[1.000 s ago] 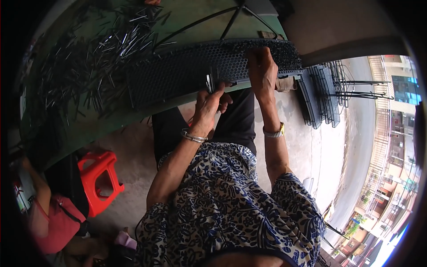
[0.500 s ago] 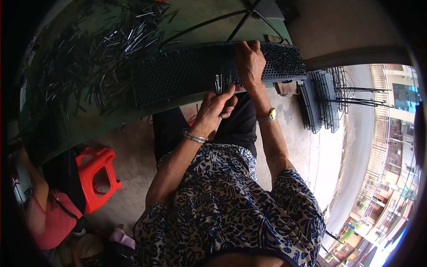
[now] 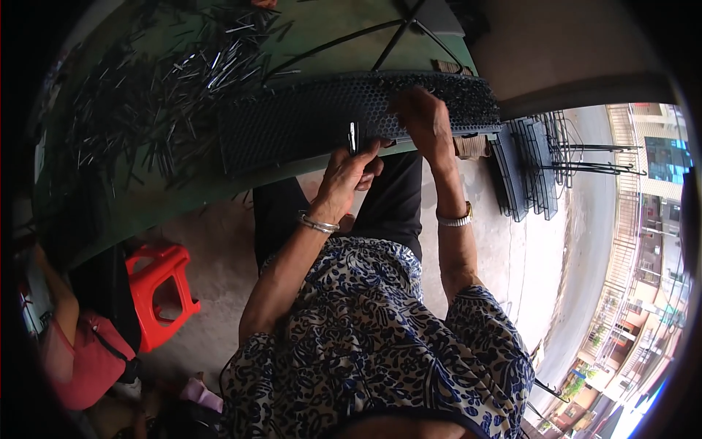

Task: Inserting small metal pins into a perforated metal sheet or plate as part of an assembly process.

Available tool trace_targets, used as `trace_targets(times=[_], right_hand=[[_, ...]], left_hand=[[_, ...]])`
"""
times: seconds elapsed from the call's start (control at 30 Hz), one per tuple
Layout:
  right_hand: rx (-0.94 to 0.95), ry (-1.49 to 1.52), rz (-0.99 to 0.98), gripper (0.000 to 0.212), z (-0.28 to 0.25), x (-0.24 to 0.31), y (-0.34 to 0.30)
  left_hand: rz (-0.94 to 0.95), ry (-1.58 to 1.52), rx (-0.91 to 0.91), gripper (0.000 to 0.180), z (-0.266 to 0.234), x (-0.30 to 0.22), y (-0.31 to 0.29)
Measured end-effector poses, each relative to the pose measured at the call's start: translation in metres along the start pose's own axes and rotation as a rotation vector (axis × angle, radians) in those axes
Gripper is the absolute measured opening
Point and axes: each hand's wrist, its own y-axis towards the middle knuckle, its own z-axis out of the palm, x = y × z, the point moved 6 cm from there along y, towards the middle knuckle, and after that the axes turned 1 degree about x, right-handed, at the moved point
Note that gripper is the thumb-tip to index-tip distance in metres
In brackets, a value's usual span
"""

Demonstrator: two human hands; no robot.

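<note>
At one perforated panel, the left hand pinches at least one strip; right hand, grip unclear.

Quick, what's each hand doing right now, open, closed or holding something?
Left hand: closed, holding thin strips.
Right hand: fingers bent at the perforated panel; whether it holds anything can't be told.

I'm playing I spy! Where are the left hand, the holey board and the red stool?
Left hand (image 3: 341,179): head view, below the thumb.
Holey board (image 3: 333,106): head view, its middle.
Red stool (image 3: 142,296): head view, beside its opening.
</note>
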Motion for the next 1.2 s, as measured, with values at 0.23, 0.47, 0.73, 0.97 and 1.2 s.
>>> trace_targets(times=[0.23,0.47,0.73,0.97,1.2], right_hand=[[-0.554,-0.685,-0.364,0.007,-0.006,0.005,0.035],[-0.546,-0.752,-0.283,0.007,-0.004,-0.008,0.042],[-0.498,-0.928,-0.229,0.010,0.004,-0.013,0.041],[-0.361,-1.045,-0.202,0.018,-0.002,-0.022,0.038],[0.195,-0.149,0.197,0.020,0.019,-0.006,-0.003]], left_hand=[[-0.033,-0.023,-0.020,0.034,0.001,0.001,0.004],[-0.059,-0.068,-0.006,0.034,0.006,0.000,0.000],[-0.054,-0.077,0.060,0.035,0.008,-0.004,0.000],[-0.106,-0.040,0.088,0.037,0.012,-0.001,-0.002],[-0.062,0.084,0.063,0.033,0.003,0.002,-0.003]])
